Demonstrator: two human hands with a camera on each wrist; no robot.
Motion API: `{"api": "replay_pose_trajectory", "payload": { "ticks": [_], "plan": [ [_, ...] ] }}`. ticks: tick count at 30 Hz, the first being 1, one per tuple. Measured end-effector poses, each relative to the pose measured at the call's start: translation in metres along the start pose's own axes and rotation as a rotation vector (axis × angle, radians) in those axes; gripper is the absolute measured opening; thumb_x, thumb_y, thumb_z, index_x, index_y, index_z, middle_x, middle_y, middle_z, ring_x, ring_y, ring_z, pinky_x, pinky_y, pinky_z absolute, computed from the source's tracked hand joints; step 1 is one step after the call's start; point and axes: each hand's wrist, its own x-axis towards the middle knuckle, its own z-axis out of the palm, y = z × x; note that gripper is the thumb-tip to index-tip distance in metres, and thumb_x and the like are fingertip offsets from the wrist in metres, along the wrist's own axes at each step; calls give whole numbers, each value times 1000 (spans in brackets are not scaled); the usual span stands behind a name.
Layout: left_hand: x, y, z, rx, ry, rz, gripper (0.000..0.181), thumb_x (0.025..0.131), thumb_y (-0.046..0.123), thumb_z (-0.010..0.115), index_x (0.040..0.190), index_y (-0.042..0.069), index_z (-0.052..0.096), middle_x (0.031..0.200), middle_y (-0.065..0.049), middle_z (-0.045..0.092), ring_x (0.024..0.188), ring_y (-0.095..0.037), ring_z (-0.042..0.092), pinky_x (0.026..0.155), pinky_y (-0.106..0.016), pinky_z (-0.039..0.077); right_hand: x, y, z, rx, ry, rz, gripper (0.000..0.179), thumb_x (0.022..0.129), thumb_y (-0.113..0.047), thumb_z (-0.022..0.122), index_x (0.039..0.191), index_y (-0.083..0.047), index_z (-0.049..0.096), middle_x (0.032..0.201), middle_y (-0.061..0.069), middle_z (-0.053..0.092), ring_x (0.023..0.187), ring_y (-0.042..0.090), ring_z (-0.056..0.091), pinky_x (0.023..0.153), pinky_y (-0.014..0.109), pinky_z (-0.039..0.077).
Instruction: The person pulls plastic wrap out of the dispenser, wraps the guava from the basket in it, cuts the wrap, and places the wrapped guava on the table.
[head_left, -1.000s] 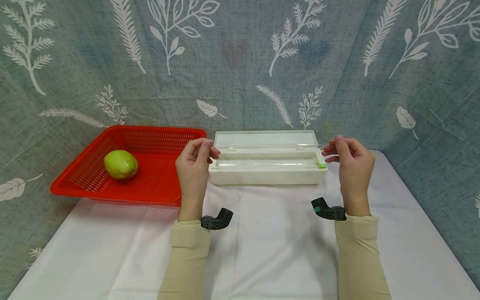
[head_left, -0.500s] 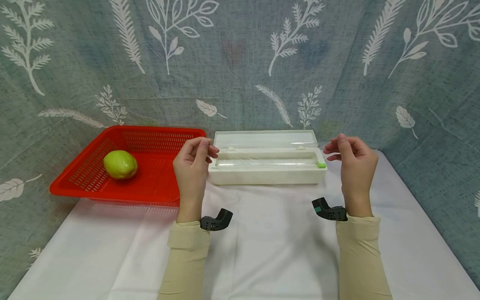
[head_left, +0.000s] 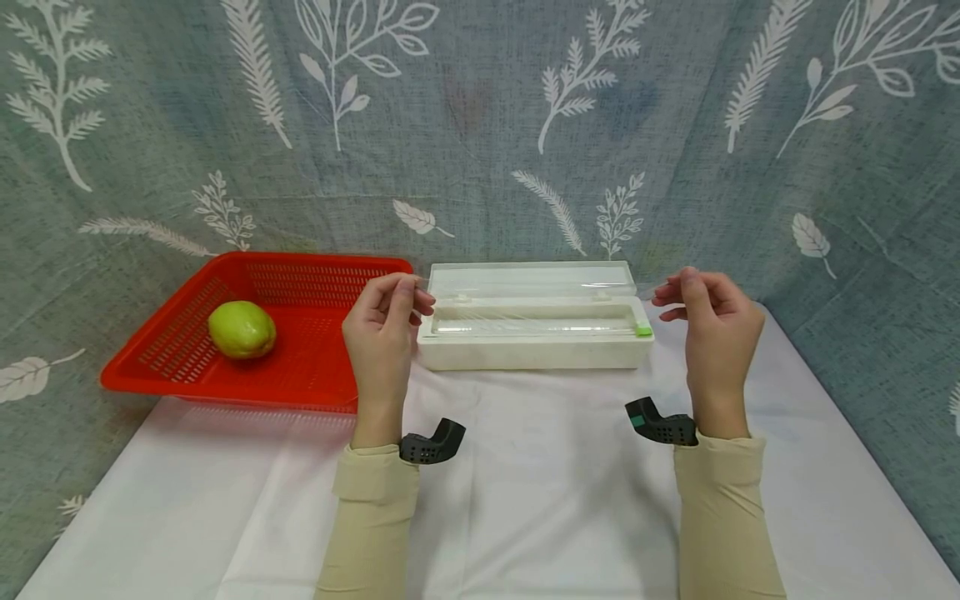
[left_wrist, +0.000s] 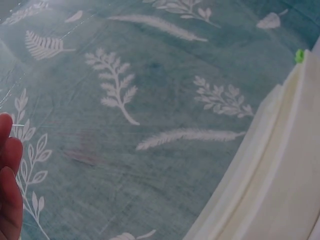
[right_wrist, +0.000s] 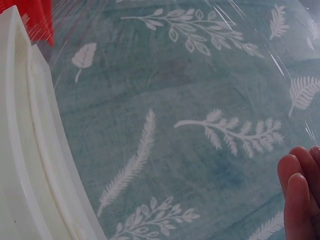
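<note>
A thin, clear sheet of cling film (right_wrist: 277,65) shows by its glints and creases in the right wrist view; in the head view it is hard to make out. My left hand (head_left: 381,337) pinches one side of it between thumb and fingers, near the left end of the box. The right hand (head_left: 718,337) pinches the other side, beyond the box's right end. Between and behind the hands stands a white cling film box (head_left: 532,354), lid (head_left: 528,273) raised, with a clear roll (head_left: 540,325) inside. A green slide cutter (head_left: 643,330) sits at its right end.
Left of the box, a red perforated basket (head_left: 315,350) holds a yellow-green fruit (head_left: 242,330). My left hand overlaps the basket's right side. A patterned curtain (head_left: 480,167) rises behind the table (head_left: 547,500), which has a white cloth.
Both hands have drifted slightly apart, the left one leftward and the right one rightward. Box, basket and fruit stay where they were.
</note>
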Motion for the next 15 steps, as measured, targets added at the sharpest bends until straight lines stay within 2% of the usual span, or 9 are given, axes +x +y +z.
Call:
{"api": "replay_pose_trajectory", "payload": {
  "ticks": [8,15],
  "plan": [
    [-1,2,0,-5,11,-1,20,88,12,55,93,-8,59,73,-14,61,64,-23,56,56,-31,44,-1,-2,-1,-50,10,-10,27,87,-23,57,87,3,65,79,11,64,70,22,60,55,25,48],
    [-2,8,0,4,28,-8,16,88,12,56,92,-3,61,74,-14,61,65,-22,56,58,-26,44,-3,-11,0,-82,13,-23,25,88,-21,56,88,3,65,80,10,64,71,21,61,56,25,48]
  ]
}}
